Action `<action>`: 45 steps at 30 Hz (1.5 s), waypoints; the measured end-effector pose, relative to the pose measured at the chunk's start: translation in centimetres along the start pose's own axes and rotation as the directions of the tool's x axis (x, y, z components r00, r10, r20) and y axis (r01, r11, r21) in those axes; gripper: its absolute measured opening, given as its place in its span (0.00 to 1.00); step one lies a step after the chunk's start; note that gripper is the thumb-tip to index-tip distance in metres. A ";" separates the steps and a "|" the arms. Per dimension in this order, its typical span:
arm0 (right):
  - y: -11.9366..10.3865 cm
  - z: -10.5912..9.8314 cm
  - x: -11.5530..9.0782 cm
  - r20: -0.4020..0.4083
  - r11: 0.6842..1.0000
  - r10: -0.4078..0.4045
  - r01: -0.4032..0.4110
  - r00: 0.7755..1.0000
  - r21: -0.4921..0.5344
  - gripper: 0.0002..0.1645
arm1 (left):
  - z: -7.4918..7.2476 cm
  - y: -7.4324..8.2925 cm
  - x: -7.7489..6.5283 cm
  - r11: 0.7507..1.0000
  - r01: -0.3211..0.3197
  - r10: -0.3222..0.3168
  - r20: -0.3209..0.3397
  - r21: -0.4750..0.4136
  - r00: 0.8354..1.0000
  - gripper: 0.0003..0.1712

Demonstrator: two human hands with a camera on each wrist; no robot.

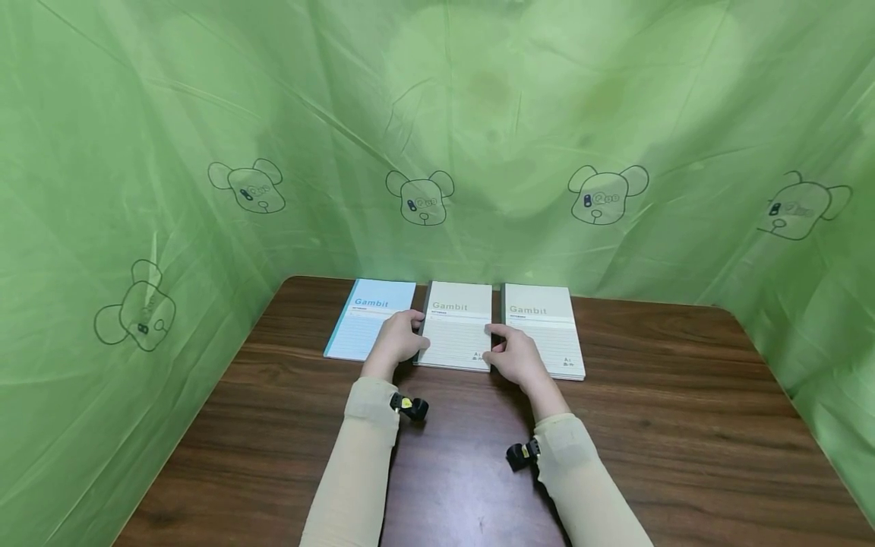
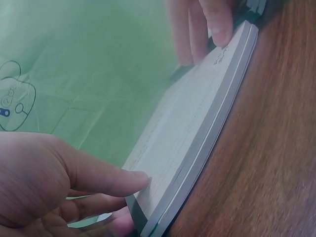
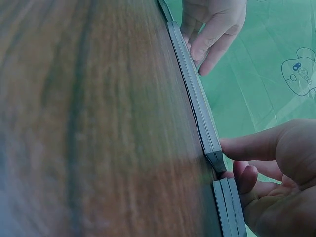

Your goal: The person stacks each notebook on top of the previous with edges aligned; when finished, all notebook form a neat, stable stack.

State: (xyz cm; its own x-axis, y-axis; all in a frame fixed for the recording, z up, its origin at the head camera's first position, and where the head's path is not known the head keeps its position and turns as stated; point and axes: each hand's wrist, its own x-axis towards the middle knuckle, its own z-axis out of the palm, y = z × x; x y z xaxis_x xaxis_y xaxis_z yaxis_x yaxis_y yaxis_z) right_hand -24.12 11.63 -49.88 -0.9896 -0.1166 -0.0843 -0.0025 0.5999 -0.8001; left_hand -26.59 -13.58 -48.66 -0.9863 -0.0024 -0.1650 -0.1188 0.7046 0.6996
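"Well, the table (image 1: 683, 425)?"

"Blue notebook (image 1: 361, 320), then a left hand (image 1: 398, 336), curled, pinching the middle notebook (image 1: 454, 334); a right hand (image 1: 517, 357), also curled, pinches its right side."

"Risk?"

"The gap's tight: that hand could knock the right notebook (image 1: 543, 315) crooked."

"Gambit" heads the blue notebook (image 1: 362, 325), the middle notebook (image 1: 454, 330) and the right notebook (image 1: 540, 334) at the head view's centre, small "NOTEBOOK" beneath. The latter two's lower right corners bear "A" plus an unclear character. Lettering on the curtain (image 1: 506, 99) is illegible.
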 end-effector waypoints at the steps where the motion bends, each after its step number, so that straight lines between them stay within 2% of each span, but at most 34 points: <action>1: 0.0 0.0 0.0 -0.002 1.000 -0.001 0.001 1.000 -0.002 0.38 | 0.0 0.0 0.0 1.000 0.003 -0.003 -0.001 -0.002 1.000 0.35; 10: 0.1 0.2 0.2 -0.010 1.000 -0.001 0.001 1.000 -0.001 0.36 | -0.1 0.2 0.0 0.999 0.012 -0.012 -0.008 -0.030 1.000 0.36; 15: 0.2 0.4 0.0 -0.016 1.000 0.003 -0.003 1.000 0.007 0.34 | 0.0 0.0 -0.1 0.999 0.010 -0.011 -0.024 -0.050 1.000 0.31; 20: -0.2 0.3 -0.2 -0.048 0.998 0.018 -0.015 0.999 0.065 0.30 | -0.1 0.0 -0.1 0.998 -0.004 0.001 -0.042 -0.067 0.999 0.25; 27: -1.4 -0.2 -0.7 -0.075 0.996 -0.011 0.017 0.997 0.084 0.28 | -0.7 0.3 -0.4 0.993 -0.011 0.004 -0.061 -0.117 0.998 0.25; 33: -2.7 -0.6 -1.4 -0.080 0.991 -0.030 0.040 0.996 0.128 0.27 | -1.6 1.2 -1.3 0.989 -0.050 0.037 -0.098 -0.136 0.995 0.26; 39: -4.2 -0.8 -2.4 -0.083 0.984 -0.049 0.062 0.995 0.166 0.28 | -2.4 1.8 -2.7 0.986 -0.099 0.075 -0.177 -0.132 0.981 0.25; 42: -4.7 -0.4 -2.6 -0.081 0.982 -0.044 0.058 0.996 0.180 0.29 | -2.6 1.3 -2.9 0.986 -0.136 0.115 -0.203 -0.092 0.972 0.25; 45: -5.3 0.5 -2.6 -0.073 0.980 -0.035 0.049 0.997 0.192 0.29 | -3.1 0.0 -2.9 0.985 -0.167 0.153 -0.210 -0.049 0.966 0.26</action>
State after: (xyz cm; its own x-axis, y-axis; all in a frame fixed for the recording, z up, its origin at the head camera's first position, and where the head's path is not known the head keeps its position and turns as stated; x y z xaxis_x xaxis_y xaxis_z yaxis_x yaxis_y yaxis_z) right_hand -21.43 8.39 -45.70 -0.9967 -0.0796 -0.0125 -0.0231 0.4302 -0.9024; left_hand -24.05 -15.76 -45.97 -0.9946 -0.0435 0.0939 0.0421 0.6592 0.7508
